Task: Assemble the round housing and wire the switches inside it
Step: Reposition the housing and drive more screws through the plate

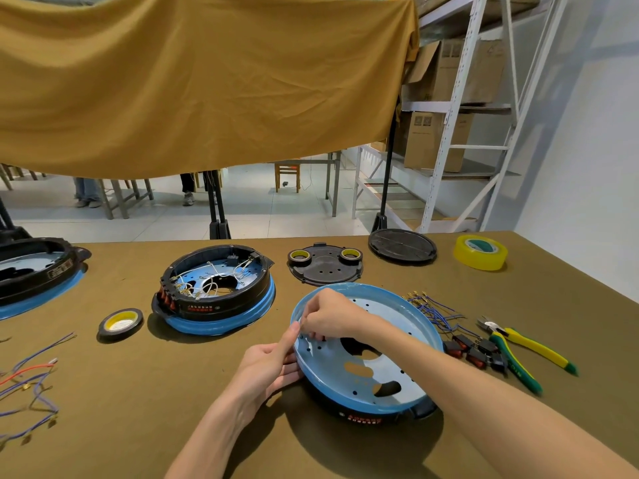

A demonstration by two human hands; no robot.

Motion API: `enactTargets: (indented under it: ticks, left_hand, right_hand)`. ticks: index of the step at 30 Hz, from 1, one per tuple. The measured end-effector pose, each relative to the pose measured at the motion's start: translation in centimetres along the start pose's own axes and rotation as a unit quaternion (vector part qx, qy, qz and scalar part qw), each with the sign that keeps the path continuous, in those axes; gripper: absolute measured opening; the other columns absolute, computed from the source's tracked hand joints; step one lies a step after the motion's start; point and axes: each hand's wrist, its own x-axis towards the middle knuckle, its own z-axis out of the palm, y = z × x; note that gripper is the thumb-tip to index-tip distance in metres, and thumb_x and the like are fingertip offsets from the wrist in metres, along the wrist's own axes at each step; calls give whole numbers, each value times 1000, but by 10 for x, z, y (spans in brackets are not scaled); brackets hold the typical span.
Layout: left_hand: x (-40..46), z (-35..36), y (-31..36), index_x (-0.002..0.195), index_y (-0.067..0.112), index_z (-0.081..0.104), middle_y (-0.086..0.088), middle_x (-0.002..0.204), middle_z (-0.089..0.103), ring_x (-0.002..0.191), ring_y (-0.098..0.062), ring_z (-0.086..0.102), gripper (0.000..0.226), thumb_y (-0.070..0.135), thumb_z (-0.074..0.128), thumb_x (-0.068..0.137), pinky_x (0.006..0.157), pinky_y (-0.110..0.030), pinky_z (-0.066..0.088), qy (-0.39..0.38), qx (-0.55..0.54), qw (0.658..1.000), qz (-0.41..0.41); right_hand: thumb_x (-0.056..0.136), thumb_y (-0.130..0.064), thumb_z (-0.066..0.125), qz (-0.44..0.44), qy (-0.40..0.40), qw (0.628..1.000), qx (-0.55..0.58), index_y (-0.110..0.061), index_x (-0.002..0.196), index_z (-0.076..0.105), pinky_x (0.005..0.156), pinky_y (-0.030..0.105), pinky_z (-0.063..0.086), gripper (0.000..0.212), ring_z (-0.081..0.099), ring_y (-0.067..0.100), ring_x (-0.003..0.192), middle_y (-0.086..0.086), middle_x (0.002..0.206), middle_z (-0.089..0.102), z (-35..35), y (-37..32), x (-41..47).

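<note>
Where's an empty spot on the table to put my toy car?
Bare cloth lies near the front edge, between the loose wires and the left hand. Right of the blue housing it's crowded: switches, pliers.

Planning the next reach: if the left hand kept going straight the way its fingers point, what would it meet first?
The left hand points up and right, already at the near-left rim of the tilted blue housing. Going on, it would likely meet the right hand pinching just inside that rim, though depth is unclear.
</note>
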Motion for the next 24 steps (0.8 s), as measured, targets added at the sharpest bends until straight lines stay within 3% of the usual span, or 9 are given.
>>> enactTargets:
  ticks: [4, 11, 13, 16, 24]
  left_hand:
    - [-1, -1, 0, 106, 6, 77, -10, 103, 80, 98, -22, 77, 82, 69, 80, 53, 92, -40, 62, -14, -6, 1000, 3]
    - [1, -2, -1, 117, 5, 71, -11, 109, 78, 102, -23, 76, 77, 66, 75, 69, 93, -39, 61, -23, -21, 1000, 3]
    - [1, -3, -1, 118, 5, 70, -11, 111, 78, 103, -23, 76, 79, 66, 75, 68, 94, -40, 61, -21, -21, 1000, 3]
    - [0, -2, 0, 115, 6, 73, -10, 108, 79, 101, -22, 76, 76, 67, 75, 69, 85, -34, 63, -33, -20, 999, 8]
    - [-3, -1, 1, 114, 5, 73, -10, 105, 79, 99, -21, 77, 71, 63, 74, 74, 78, -30, 63, -28, -24, 999, 8]
  right_hand:
    - [91, -20, 67, -12, -15, 1000, 4, -10, 91, 76, 64, 24, 56, 14, 67, 13, 73, 5, 81, 74, -4, 4, 1]
    - [94, -23, 69, -82, -28, 996, -9, -17, 94, 77, 62, 23, 54, 10, 65, 9, 70, 7, 90, 76, -7, 4, -5]
    - [91, -27, 73, -112, -10, 993, -30, -19, 94, 78, 65, 27, 53, 10, 65, 14, 75, 5, 91, 75, -7, 4, -9]
    - [90, -29, 74, -145, 40, 986, -76, -26, 86, 75, 59, 20, 47, 4, 62, 9, 74, -3, 84, 71, -4, 6, -13]
    - [97, -22, 66, -200, 55, 973, -103, -16, 96, 75, 63, 19, 47, 11, 61, 9, 77, -5, 88, 69, -1, 8, -16]
